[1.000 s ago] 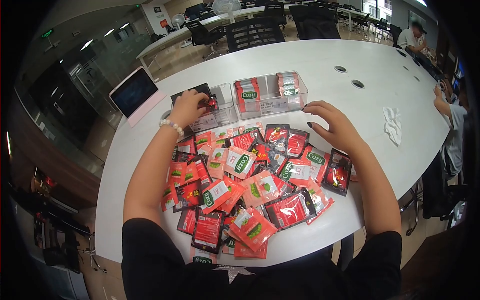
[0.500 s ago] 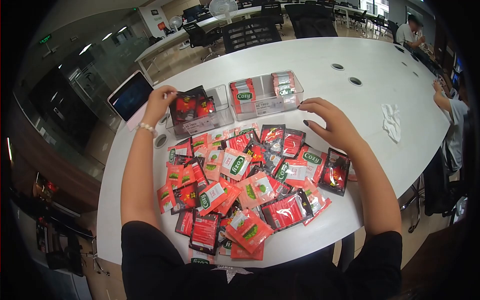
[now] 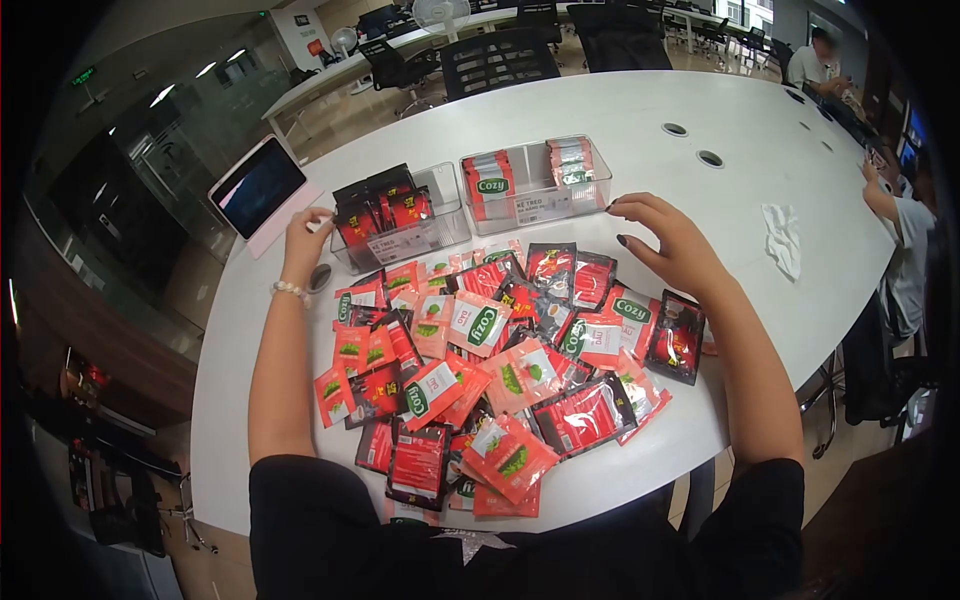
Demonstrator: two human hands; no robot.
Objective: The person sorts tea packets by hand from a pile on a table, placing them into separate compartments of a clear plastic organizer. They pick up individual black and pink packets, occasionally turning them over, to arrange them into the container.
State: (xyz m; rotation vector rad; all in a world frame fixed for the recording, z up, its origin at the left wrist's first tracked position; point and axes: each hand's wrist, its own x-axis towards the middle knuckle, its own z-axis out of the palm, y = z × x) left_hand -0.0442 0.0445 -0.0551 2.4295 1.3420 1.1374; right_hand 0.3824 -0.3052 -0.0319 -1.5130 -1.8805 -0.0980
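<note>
Red, orange and black sachets lie in a loose, overlapping pile (image 3: 480,350) at the near edge of the white table (image 3: 760,140), many turned face down or slanted, some marked "Cozy". The left forearm runs up along the pile's left side, with a bead bracelet (image 3: 290,289) at the wrist. The right forearm passes the pile's right edge, just beside a black-and-red sachet (image 3: 678,340).

The right hand (image 3: 672,245) hovers over the far right of the pile, palm down and fingers spread wide, holding nothing. The left hand (image 3: 305,232) is at the left end of the left bin (image 3: 445,215), a clear box just behind the pile. Its fingers are curled beside the black sachets (image 3: 372,212) standing upright in that bin. Whether they pinch one cannot be told.

Touching its right side is a second clear bin (image 3: 530,205), holding two upright stacks of red-and-white Cozy sachets (image 3: 492,185). A tablet (image 3: 262,187) in a pink case is propped to the left of the bins. A crumpled white tissue (image 3: 783,245) lies well to the right. Farther on are two round cable holes (image 3: 710,158), and another person's arm (image 3: 885,205) rests at the right edge. Black chairs (image 3: 500,62) and a fan (image 3: 440,12) stand beyond the table.
</note>
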